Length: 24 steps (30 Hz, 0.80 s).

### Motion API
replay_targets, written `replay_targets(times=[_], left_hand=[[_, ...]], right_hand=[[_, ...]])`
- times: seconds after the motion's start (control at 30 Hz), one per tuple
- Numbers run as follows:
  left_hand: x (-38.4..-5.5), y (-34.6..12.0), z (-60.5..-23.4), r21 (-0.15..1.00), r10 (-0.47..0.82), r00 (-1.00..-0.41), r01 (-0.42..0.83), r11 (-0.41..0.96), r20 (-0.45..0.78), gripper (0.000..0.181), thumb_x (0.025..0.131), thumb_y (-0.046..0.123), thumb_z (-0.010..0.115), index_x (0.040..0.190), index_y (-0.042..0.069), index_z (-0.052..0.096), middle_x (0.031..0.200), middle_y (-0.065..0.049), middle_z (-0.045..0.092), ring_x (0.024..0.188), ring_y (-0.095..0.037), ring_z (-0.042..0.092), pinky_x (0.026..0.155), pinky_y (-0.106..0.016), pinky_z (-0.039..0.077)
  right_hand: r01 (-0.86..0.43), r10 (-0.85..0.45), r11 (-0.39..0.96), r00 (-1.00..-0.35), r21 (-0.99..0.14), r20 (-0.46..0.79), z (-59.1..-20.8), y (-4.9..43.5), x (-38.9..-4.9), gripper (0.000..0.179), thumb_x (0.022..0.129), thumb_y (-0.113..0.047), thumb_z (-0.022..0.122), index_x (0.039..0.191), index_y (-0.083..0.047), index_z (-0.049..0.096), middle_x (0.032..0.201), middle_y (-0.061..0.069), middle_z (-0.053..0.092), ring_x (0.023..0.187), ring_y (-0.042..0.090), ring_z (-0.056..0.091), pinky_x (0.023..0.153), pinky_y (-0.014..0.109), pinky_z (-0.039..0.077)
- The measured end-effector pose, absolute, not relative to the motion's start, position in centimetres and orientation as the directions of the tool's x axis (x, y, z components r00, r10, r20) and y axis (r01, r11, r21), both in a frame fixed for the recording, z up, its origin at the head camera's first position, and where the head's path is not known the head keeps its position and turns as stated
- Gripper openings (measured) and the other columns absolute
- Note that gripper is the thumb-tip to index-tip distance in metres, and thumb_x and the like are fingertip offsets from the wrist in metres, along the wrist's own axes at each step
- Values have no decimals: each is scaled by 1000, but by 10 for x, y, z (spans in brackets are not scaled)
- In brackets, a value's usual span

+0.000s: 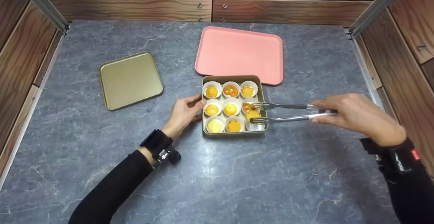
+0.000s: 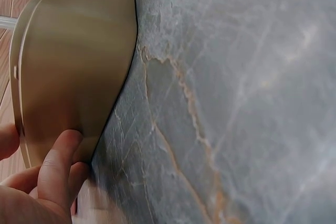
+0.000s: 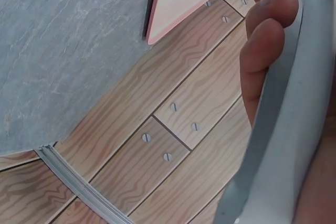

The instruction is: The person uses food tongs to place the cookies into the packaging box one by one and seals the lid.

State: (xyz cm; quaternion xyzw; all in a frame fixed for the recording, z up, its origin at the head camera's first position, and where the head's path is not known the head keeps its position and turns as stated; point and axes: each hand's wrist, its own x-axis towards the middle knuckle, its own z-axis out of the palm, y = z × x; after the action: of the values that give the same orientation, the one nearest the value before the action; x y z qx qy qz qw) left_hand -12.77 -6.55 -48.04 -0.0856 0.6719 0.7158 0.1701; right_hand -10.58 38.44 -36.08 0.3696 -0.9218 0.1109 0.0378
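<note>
A gold square tin (image 1: 234,135) holds rows of small yellow and orange treats in white paper cups. My left hand (image 1: 184,113) holds it at the left side, thumb at the rim and fingers against the outer wall (image 2: 79,61) in the left wrist view. My right hand (image 1: 352,115) grips the handles of metal tongs (image 1: 284,119) with fork-like ends. Between those ends is a yellow treat (image 1: 253,115), over the right column of the tin, partly covering an orange treat (image 1: 246,107) behind it. In the right wrist view, fingers (image 3: 268,40) curl round the grey tong handles.
A pink tray (image 1: 240,52) lies behind the tin, its front edge close to the tin's back. To the left lies a gold lid (image 1: 131,80). Wood-patterned panels (image 1: 135,8) border the grey marbled table (image 1: 217,183) at the back and sides.
</note>
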Motion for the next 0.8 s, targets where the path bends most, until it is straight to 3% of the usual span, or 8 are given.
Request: replay_targets(times=[0.23, 0.5, 0.8], left_hand=[[-127, -65, -480, 936, 121, -931, -350, -36, -344, 53, 101, 14, 68, 149, -1, 50, 146, -20, 57, 121, -29, 66, 90, -32, 64], [-129, -65, -480, 938, 121, -933, -345, -21, -340, 53, 101, 15, 68, 148, -1, 51, 146, -20, 58, 121, -28, 66, 89, -32, 64], [-128, -65, -481, 932, 122, -926, -361, -23, -356, 53, 100, 15, 70, 149, 2, 51, 147, -19, 57, 120, -28, 66, 89, -33, 64]], right_hand=[[-720, -705, 687, -693, -96, 151, -354, 378, -102, 45, 78, -35, 89, 116, -12, 79, 93, -2, 78, 66, 15, 70, 54, 39, 60], [-753, -745, 658, -655, -23, 123, -335, 369, -104, 48, 80, -45, 84, 113, -12, 79, 95, 2, 78, 63, 18, 69, 49, 40, 59], [-730, -732, 680, -681, 72, 7, -310, 339, -98, 43, 78, -43, 87, 108, -14, 79, 82, 1, 72, 55, 23, 63, 42, 45, 54]])
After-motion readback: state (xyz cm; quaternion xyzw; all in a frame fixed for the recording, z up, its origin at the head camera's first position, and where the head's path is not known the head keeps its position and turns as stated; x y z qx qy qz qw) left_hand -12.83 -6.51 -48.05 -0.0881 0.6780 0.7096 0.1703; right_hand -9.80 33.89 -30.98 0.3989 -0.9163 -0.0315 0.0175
